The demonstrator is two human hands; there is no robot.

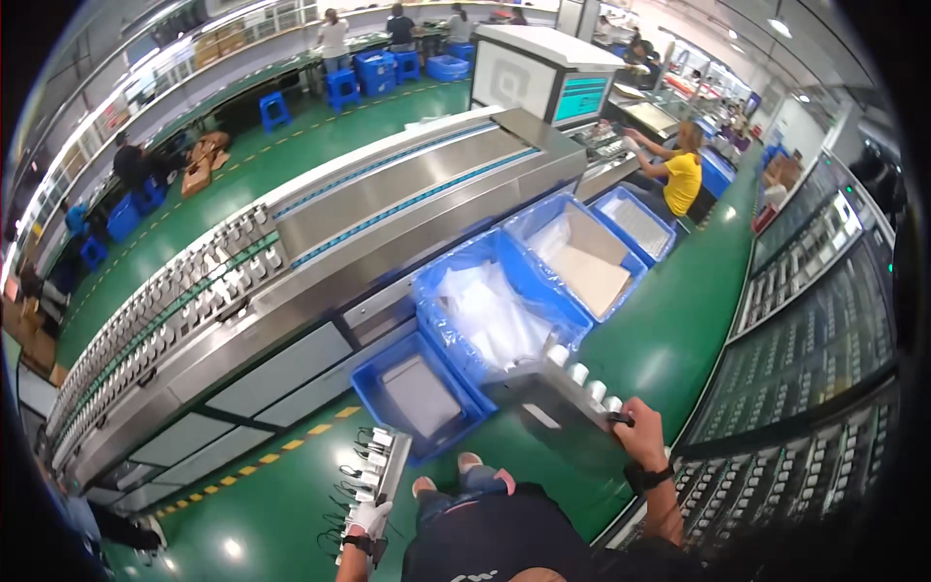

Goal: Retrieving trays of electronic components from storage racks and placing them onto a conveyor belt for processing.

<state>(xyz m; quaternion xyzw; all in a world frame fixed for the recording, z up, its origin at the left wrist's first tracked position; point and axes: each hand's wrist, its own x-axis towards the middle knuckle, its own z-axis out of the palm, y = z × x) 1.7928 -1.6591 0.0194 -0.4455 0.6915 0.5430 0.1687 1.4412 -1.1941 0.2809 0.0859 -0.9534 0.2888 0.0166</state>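
Observation:
My gloved left hand (369, 518) is closed on a narrow metal rack (391, 468), which stands out over the floor at the lower middle. White blocks with black cables (366, 477) are lined up along it. On the right, my right hand (642, 435) grips the end of a second, wider grey metal rack (543, 412) with a slot in its side. Several white rounded pieces (579, 372) sit along its upper edge. This rack is slightly blurred and partly covers the bag-lined blue bin behind it. Dark bands circle both my wrists.
A long steel conveyor machine (388, 194) runs diagonally ahead, with rows of white pieces (233, 247) at its left end. Blue bins (419, 393) stand along its base. Glass-fronted shelving (805, 339) flanks my right. A person in yellow (684, 175) works at the far end.

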